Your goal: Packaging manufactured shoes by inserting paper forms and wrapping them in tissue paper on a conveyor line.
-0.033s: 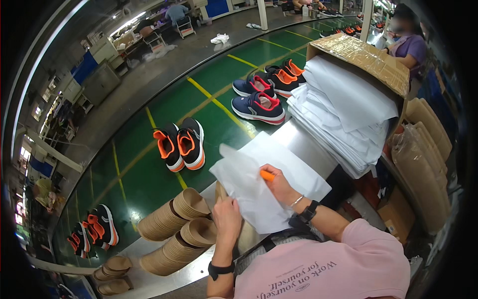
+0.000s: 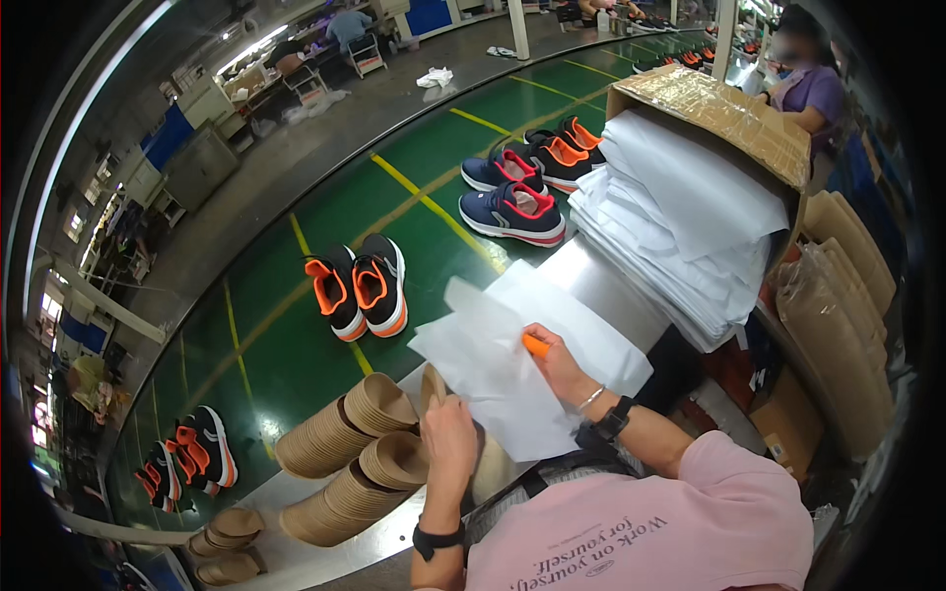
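Note:
My left hand (image 2: 449, 435) is closed at the near edge of a metal ledge, its fingers pinching a brown moulded paper insert (image 2: 431, 385) that stands up beside the white paper. My right hand (image 2: 558, 366) is closed on a thin white sheet of wrapping paper (image 2: 488, 345), whose upper corner is lifted and folded over. A short orange piece (image 2: 535, 346) shows at the right fingertips; whether it is held or worn on a finger I cannot tell. More flat white paper (image 2: 581, 320) lies beneath. Two nested stacks of brown paper inserts (image 2: 325, 438) lie left of my left hand.
Beyond the ledge (image 2: 583, 268) runs a green conveyor belt (image 2: 261, 335) with yellow lines. Black-orange shoes (image 2: 360, 288) and navy shoes (image 2: 512, 212) stand on it. At right, an open carton (image 2: 709, 113) holds a thick paper pile (image 2: 680, 227). A person (image 2: 813, 94) stands beyond it.
The lifted paper corner has shifted slightly to the right, and my right hand has moved a little right with it. The brown insert stands slightly more upright in my left hand.

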Demonstrator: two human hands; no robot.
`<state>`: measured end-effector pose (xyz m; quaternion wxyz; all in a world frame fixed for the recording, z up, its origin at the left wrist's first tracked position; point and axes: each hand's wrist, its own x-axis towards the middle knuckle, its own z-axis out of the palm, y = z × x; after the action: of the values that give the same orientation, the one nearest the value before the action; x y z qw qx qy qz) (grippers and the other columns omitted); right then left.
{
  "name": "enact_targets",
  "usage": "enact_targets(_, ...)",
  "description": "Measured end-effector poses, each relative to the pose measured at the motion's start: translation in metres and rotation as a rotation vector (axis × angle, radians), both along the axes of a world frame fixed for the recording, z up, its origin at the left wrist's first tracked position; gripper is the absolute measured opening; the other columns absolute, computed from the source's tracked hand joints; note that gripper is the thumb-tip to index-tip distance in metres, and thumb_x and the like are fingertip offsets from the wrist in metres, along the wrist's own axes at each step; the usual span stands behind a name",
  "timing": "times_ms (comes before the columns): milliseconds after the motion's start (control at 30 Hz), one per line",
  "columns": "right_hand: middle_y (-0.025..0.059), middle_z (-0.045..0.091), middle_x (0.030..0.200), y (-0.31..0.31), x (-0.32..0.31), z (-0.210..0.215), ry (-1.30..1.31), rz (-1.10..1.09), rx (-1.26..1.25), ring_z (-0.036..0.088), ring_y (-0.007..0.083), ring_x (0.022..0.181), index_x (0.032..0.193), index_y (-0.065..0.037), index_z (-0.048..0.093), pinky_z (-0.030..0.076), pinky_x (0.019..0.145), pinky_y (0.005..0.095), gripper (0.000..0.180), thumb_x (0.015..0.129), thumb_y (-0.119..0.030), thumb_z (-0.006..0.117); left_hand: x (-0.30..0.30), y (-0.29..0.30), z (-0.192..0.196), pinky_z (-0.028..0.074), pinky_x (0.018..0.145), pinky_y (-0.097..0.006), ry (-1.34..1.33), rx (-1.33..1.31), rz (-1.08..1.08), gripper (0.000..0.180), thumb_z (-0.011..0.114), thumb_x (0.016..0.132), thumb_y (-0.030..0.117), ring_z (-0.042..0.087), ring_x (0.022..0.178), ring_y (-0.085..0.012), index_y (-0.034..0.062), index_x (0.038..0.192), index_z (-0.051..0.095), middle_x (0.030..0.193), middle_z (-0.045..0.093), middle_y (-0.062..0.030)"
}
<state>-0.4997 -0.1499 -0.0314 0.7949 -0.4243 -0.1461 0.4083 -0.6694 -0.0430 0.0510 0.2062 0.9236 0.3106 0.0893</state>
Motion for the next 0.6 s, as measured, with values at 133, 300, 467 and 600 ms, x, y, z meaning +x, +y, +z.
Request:
enact_targets(133,0.0011,0.057,0.093,-0.014,0.006,-0.004,0.146,-0.035,0.071,0.055,0.0096,0.082,0.104,-0.007,0.051,0.048,0.077,0.0235,0.013,0.096,-0.006,0.041,0.014,-0.024,0.056,0.048,0.067,-0.044,-0.511,0.101,0.039,0.041,0.055,0.083,0.004,0.061,0.079,-0.0415,-0.0001,0.123,0.051,0.089,0.061,-0.0286)
enact_targets(300,0.0060,0.058,0.107,-0.001,-0.018,0.051,0.197,-0.143,0.165,0.056,0.0149,0.098,0.113,-0.007,0.051,0.047,0.086,0.0292,0.019,0.095,-0.007,0.044,0.043,-0.023,0.010,0.049,0.078,-0.042,-0.602,-0.429,0.062,0.054,0.052,0.084,0.003,0.061,0.092,-0.0421,0.0002,0.136,0.034,0.115,0.054,-0.0295)
enact_targets(467,0.0142,0.046,0.125,0.009,-0.015,0.110,-1.429,-0.255,0.008,0.048,0.0298,0.113,0.138,-0.009,0.033,0.042,0.093,0.0388,0.065,0.083,-0.021,0.065,0.042,-0.025,-0.020,0.046,0.088,-0.035,-0.686,-0.715,-0.296,0.057,0.057,0.081,0.005,0.057,0.107,-0.0335,-0.0024,0.134,0.035,0.118,0.055,-0.0233)
enact_targets(600,0.0180,0.043,0.121,0.004,0.032,0.151,-1.590,0.376,-0.410,0.049,0.0366,0.108,0.136,-0.013,0.035,0.043,0.091,0.0409,0.087,0.065,-0.025,0.082,0.030,-0.022,-0.044,0.037,0.101,-0.039,-0.456,-0.693,-0.540,0.054,0.061,0.080,0.009,0.048,0.120,-0.0328,-0.0017,0.130,0.042,0.128,0.049,-0.0217)
